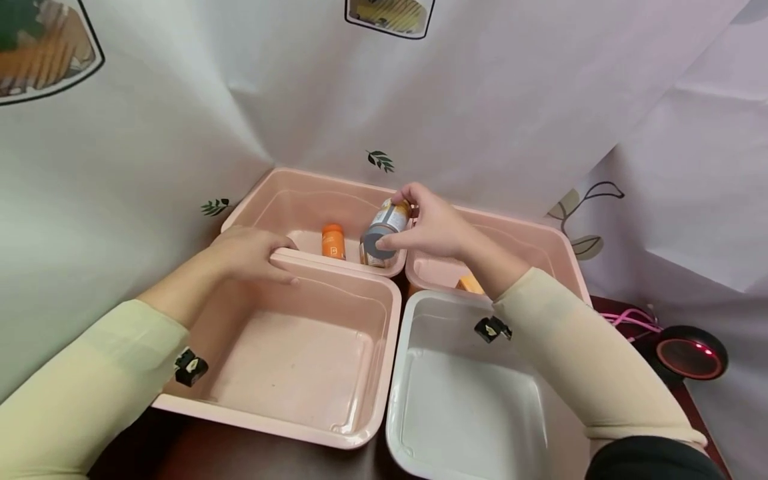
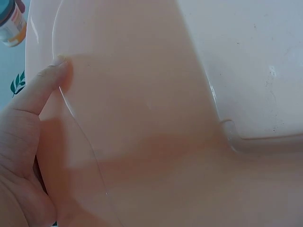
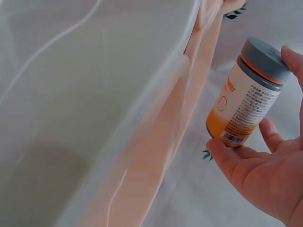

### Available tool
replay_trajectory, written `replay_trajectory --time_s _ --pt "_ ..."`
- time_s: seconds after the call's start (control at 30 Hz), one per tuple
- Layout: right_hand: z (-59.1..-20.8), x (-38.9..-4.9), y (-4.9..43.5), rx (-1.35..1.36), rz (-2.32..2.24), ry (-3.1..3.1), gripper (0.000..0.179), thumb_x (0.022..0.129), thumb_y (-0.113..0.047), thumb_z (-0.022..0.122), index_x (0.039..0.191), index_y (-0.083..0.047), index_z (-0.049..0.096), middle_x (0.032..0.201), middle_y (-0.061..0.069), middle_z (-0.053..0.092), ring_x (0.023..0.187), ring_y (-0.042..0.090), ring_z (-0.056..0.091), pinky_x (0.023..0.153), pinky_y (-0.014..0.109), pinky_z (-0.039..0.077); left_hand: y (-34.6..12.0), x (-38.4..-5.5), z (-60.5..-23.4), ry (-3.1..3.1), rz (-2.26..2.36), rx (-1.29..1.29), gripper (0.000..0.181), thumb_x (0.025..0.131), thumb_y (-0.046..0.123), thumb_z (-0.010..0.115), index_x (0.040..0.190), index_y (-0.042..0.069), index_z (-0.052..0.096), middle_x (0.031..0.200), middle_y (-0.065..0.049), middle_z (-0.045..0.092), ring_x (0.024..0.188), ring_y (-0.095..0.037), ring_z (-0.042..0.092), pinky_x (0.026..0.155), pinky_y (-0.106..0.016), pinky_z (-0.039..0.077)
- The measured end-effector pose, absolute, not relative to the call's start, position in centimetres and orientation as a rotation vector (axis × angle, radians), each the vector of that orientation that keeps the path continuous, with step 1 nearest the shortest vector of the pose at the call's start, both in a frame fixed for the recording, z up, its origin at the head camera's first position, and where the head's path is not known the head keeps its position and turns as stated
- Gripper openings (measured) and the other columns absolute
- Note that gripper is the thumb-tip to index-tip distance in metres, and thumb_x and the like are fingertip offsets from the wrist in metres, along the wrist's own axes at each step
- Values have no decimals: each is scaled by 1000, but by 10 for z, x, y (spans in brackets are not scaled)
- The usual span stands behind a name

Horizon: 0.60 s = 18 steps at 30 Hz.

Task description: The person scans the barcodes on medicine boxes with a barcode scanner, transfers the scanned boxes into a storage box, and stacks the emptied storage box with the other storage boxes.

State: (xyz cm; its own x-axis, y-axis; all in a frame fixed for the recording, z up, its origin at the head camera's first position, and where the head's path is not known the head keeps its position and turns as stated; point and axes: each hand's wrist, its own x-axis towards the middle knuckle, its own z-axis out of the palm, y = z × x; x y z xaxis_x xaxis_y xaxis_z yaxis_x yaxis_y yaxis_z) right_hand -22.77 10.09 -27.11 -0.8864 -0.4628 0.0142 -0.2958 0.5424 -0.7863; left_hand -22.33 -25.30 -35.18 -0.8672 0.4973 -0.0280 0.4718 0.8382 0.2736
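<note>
My right hand [image 1: 438, 225] holds a supplement bottle [image 1: 391, 217] tilted over the back left pink bin [image 1: 306, 197]. In the right wrist view, the thumb presses the grey lid while fingers support the base of the bottle [image 3: 244, 101], whose label is white and orange. My left hand [image 1: 249, 253] grips the rim of the front left pink bin [image 1: 294, 363], its thumb [image 2: 45, 85] against the inner wall and its other fingers over the far side. Inside the back left bin stands an orange bottle [image 1: 333, 241]. Another bottle [image 1: 373, 259] is mostly hidden below the held one.
A whitish bin [image 1: 474, 400] stands at front right. Behind it, the back right pink bin [image 1: 531, 243] contains an orange item [image 1: 471, 285], partly hidden by my right arm. White sheeting [image 1: 480, 100] hangs behind the bins. A round black device [image 1: 690, 353] with pink cables lies at right.
</note>
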Motion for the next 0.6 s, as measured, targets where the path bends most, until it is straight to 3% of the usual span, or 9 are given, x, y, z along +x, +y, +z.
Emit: replay_trajectory --time_s 0.27,0.47,0.6 --pt "-283 -243 99 -614 -1217 2644 77 76 -27 97 135 -9 50 126 13 61 111 29 64 90 39 58 -252 -225 -351 2907 387 782 57 78 65 87 117 23 78 102 8 76 91 -17 69 81 -52 47" --pt "-289 -248 104 -693 -1033 2783 88 80 -36 93 152 -12 48 153 10 51 143 33 48 114 49 42 -252 -225 -349 2903 389 793 55 79 62 87 116 22 79 101 8 76 91 -18 69 82 -52 47" --pt "-284 -248 110 -696 -984 2816 90 83 -40 90 157 -13 46 160 9 46 148 34 42 118 53 36 -255 -224 -349 2899 397 793 56 79 63 87 116 22 79 102 7 76 92 -19 69 83 -54 46"
